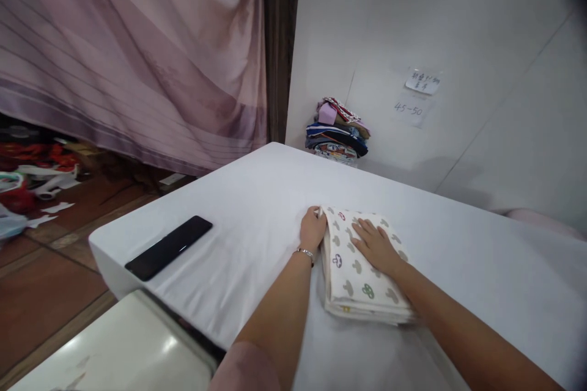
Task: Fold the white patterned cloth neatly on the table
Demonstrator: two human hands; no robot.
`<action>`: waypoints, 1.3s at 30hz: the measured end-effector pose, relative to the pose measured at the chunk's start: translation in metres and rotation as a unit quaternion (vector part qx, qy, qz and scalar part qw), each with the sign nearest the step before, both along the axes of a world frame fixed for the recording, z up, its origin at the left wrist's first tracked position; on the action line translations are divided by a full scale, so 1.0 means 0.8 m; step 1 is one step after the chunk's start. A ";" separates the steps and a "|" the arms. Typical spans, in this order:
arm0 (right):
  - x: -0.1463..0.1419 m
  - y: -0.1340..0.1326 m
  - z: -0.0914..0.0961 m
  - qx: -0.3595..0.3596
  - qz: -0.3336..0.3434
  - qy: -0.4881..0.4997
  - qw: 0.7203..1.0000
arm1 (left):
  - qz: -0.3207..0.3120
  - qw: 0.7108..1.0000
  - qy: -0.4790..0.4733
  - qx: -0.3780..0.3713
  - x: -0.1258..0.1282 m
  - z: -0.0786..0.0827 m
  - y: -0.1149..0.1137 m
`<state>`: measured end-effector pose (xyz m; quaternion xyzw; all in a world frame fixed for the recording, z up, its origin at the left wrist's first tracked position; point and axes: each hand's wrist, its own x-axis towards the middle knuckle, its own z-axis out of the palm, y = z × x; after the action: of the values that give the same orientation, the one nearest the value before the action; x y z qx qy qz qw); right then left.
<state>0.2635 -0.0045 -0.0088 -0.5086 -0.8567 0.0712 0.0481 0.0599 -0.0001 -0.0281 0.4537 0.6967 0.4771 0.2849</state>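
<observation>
A folded white cloth (362, 275) printed with grey, green, red and purple mushroom shapes lies in several layers on the white-covered table (257, 195). At its upper left corner my left hand (313, 227) has its fingers closed around the edge, with a bracelet (305, 252) on the wrist. The fingertips there are partly hidden. My right hand (375, 245) rests flat on top of the cloth, its fingers stretched and spread, holding nothing.
A black phone (169, 247) lies near the table's left edge. Folded clothes (337, 131) are piled at the far end against the wall. A pink curtain (183, 61) hangs at the left. A pale glossy surface (119, 348) stands at the lower left.
</observation>
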 end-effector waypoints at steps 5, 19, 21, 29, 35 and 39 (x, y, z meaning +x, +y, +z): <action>-0.009 -0.040 0.016 -0.034 0.017 0.034 0.999 | -0.007 1.000 0.012 -0.002 -0.001 -0.002 0.001; -0.013 -0.076 0.007 -0.037 0.080 0.025 0.996 | -0.082 0.994 -0.053 -0.043 0.003 0.005 -0.058; -0.013 -0.076 0.008 -0.040 0.079 0.025 0.996 | -0.091 0.993 -0.057 -0.045 0.006 0.002 -0.075; -0.016 -0.088 0.034 -0.115 0.053 0.066 0.990 | -0.109 0.991 -0.048 -0.058 0.021 0.002 -0.136; -0.010 -0.131 0.031 -0.089 0.050 0.096 0.990 | -0.086 0.993 -0.026 -0.070 0.027 0.007 -0.148; -0.001 -0.151 0.017 -0.045 0.076 0.058 0.994 | -0.062 0.996 -0.014 -0.069 0.030 0.009 -0.149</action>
<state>0.2623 -0.1254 0.0044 -0.4382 -0.8848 0.1425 0.0695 0.0835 -0.1193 -0.0205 0.4683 0.6947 0.4157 0.3540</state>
